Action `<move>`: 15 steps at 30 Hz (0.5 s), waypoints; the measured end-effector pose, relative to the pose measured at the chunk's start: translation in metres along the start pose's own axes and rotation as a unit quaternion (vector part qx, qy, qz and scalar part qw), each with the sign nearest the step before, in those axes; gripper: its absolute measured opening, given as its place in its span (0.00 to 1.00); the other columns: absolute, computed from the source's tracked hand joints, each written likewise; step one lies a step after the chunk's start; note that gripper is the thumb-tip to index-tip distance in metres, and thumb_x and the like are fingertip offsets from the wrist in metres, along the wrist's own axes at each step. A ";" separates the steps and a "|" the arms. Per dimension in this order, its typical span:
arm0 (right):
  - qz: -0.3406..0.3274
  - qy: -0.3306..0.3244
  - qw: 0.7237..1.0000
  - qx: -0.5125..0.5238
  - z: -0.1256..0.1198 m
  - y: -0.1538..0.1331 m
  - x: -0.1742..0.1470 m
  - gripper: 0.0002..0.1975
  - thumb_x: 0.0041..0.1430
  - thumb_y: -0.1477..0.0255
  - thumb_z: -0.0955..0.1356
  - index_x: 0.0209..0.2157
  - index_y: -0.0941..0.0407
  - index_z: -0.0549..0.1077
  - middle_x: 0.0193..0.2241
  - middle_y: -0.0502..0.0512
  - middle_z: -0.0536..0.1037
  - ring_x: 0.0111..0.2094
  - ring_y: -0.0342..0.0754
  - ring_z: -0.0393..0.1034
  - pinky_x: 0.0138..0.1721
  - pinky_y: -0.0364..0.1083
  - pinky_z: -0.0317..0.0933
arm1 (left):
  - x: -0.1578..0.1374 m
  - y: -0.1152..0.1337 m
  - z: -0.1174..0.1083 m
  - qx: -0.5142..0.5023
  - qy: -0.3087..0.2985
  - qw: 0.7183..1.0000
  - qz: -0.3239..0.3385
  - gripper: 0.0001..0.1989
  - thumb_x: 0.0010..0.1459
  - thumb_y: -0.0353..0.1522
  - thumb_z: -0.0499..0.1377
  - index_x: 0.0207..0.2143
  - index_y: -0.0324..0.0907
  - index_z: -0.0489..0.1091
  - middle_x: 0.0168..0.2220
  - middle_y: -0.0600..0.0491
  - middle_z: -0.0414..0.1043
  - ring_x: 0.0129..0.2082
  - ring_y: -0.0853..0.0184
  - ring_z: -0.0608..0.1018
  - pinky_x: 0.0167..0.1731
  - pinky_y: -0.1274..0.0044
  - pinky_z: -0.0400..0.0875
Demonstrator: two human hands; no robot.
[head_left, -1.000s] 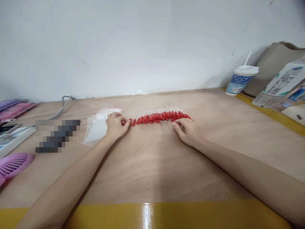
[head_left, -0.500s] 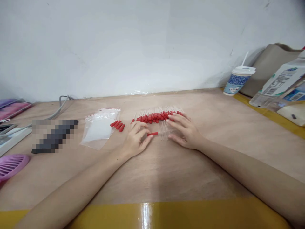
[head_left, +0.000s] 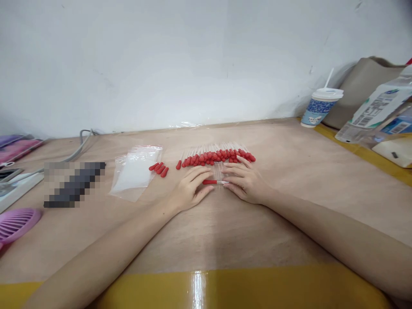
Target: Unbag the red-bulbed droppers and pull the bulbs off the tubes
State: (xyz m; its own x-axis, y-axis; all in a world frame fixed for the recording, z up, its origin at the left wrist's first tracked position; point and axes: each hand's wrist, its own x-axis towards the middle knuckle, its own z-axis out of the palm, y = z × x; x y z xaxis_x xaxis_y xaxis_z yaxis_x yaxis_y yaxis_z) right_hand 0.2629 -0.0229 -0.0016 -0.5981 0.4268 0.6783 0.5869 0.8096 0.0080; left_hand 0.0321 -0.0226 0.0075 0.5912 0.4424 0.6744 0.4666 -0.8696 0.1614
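Against the white wall, your desk [head_left: 289,206] now has both hands at its middle: your left hand [head_left: 189,191] has left the loose red caps [head_left: 159,168] by the plastic bag [head_left: 135,174]. It pinches a red cap [head_left: 209,182], and your right hand [head_left: 246,184] grips the clear tube [head_left: 222,182], meeting just in front of the row of capped tubes [head_left: 215,156].

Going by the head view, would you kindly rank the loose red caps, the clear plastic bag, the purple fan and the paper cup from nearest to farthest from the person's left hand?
From the left hand:
1. Loose red caps, just up-left of it.
2. Clear plastic bag, farther left.
3. Paper cup, far right by the wall.
4. Purple fan, at the left edge.
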 end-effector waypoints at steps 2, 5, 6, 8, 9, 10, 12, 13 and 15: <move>-0.004 0.008 1.000 0.007 0.001 -0.001 0.000 0.08 0.58 0.69 0.64 0.37 0.53 0.74 0.42 0.53 0.76 0.49 0.49 0.66 0.58 0.59 0.47 | 0.003 0.000 0.004 0.005 -0.016 1.000 0.011 0.18 0.56 0.35 0.57 0.48 0.41 0.64 0.49 0.45 0.68 0.51 0.61 0.69 0.50 0.64 0.66; -0.010 0.009 1.000 0.026 0.001 -0.002 0.002 0.10 0.58 0.70 0.64 0.39 0.53 0.74 0.40 0.52 0.77 0.48 0.49 0.66 0.57 0.58 0.50 | 0.006 0.000 0.010 0.017 -0.031 0.999 0.030 0.11 0.57 0.34 0.56 0.43 0.40 0.69 0.44 0.47 0.72 0.48 0.63 0.72 0.52 0.64 0.65; -0.013 0.006 0.999 0.033 0.001 -0.003 0.003 0.10 0.58 0.70 0.63 0.40 0.53 0.74 0.39 0.52 0.77 0.48 0.48 0.66 0.57 0.57 0.50 | 0.006 0.001 0.011 0.021 -0.031 0.999 0.036 0.09 0.58 0.33 0.55 0.40 0.40 0.70 0.42 0.48 0.74 0.46 0.64 0.73 0.52 0.64 0.65; -0.015 -0.003 0.999 0.045 0.000 -0.004 0.004 0.10 0.58 0.70 0.63 0.40 0.54 0.73 0.39 0.52 0.77 0.47 0.48 0.67 0.56 0.57 0.52 | 0.007 0.001 0.011 0.028 -0.026 0.998 0.048 0.08 0.58 0.32 0.55 0.38 0.40 0.70 0.40 0.49 0.75 0.44 0.66 0.75 0.53 0.64 0.64; -0.014 -0.007 0.999 0.048 0.001 -0.005 0.004 0.11 0.58 0.69 0.63 0.40 0.55 0.73 0.39 0.53 0.77 0.47 0.49 0.67 0.56 0.56 0.53 | 0.007 0.002 0.012 0.031 -0.019 0.998 0.053 0.07 0.58 0.31 0.55 0.38 0.39 0.71 0.40 0.49 0.75 0.44 0.66 0.75 0.53 0.65 0.64; -0.010 -0.009 0.999 0.049 0.001 -0.005 0.005 0.11 0.58 0.68 0.64 0.41 0.55 0.73 0.40 0.53 0.77 0.47 0.49 0.67 0.56 0.56 0.53 | 0.007 0.002 0.011 0.034 -0.010 0.998 0.057 0.07 0.58 0.31 0.55 0.37 0.39 0.71 0.40 0.48 0.75 0.44 0.66 0.75 0.52 0.65 0.65; -0.004 -0.010 0.999 0.044 0.002 -0.006 0.004 0.13 0.59 0.67 0.63 0.43 0.56 0.72 0.42 0.55 0.76 0.48 0.49 0.67 0.56 0.57 0.53 | 0.006 0.003 0.011 0.039 0.005 0.997 0.066 0.07 0.57 0.30 0.56 0.37 0.38 0.70 0.40 0.48 0.75 0.43 0.66 0.75 0.52 0.66 0.66; -0.003 -0.011 0.999 0.043 0.003 -0.006 0.004 0.13 0.60 0.67 0.63 0.44 0.56 0.72 0.43 0.55 0.76 0.48 0.49 0.67 0.56 0.57 0.53 | 0.006 0.003 0.011 0.041 0.010 0.997 0.069 0.07 0.57 0.30 0.56 0.37 0.38 0.70 0.40 0.47 0.75 0.44 0.66 0.75 0.51 0.66 0.66; -0.008 -0.017 0.998 0.055 0.006 -0.006 0.003 0.13 0.61 0.69 0.61 0.45 0.56 0.71 0.44 0.55 0.75 0.49 0.48 0.67 0.56 0.56 0.54 | 0.006 0.003 0.011 0.044 0.009 0.996 0.073 0.07 0.57 0.30 0.55 0.39 0.38 0.70 0.40 0.48 0.75 0.44 0.65 0.75 0.51 0.65 0.66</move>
State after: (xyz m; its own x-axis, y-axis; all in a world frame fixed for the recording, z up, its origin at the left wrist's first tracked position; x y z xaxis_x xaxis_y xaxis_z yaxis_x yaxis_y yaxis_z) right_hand 0.2541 -0.0235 -0.0042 -0.6267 0.4252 0.6531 0.5147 0.8550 -0.0628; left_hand 0.0446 -0.0204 0.0041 0.6456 0.3088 0.6985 0.4327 -0.9015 -0.0014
